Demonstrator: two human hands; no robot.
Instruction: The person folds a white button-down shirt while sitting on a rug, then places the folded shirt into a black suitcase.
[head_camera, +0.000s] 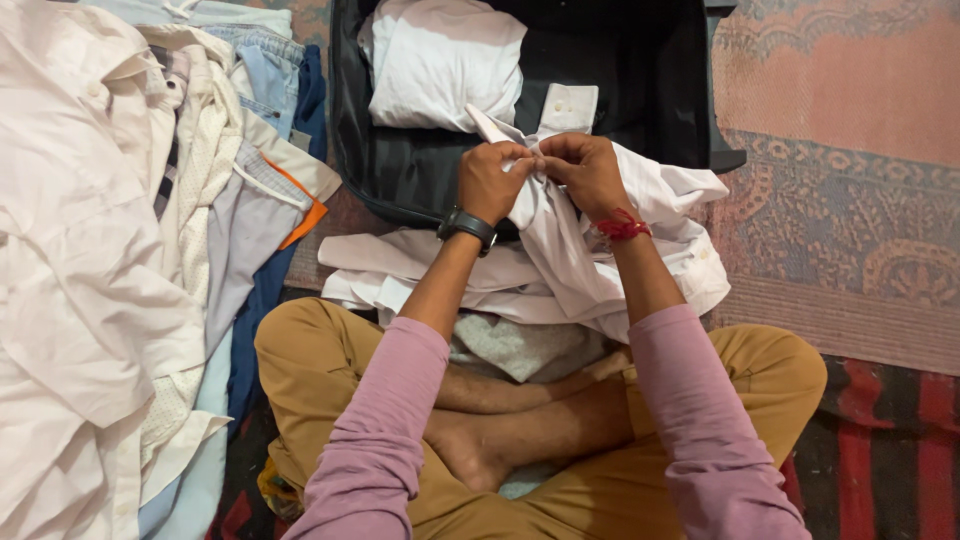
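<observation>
Fingertips of left hand (492, 178) and right hand (585, 170) buried in white shirt (580, 255) fold; what they pinch too small to tell. Suitcase (640, 90) top cut off. Clothes pile (110, 250) runs past left edge.

We're on the floor of a home: patterned rug (850, 200), open black suitcase (640, 90), and a heap of clothes (120, 250) piled alongside.

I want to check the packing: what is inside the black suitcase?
A folded white shirt lies inside the black suitcase. The white shirt in both hands covers its front part, so anything there is hidden.
</observation>
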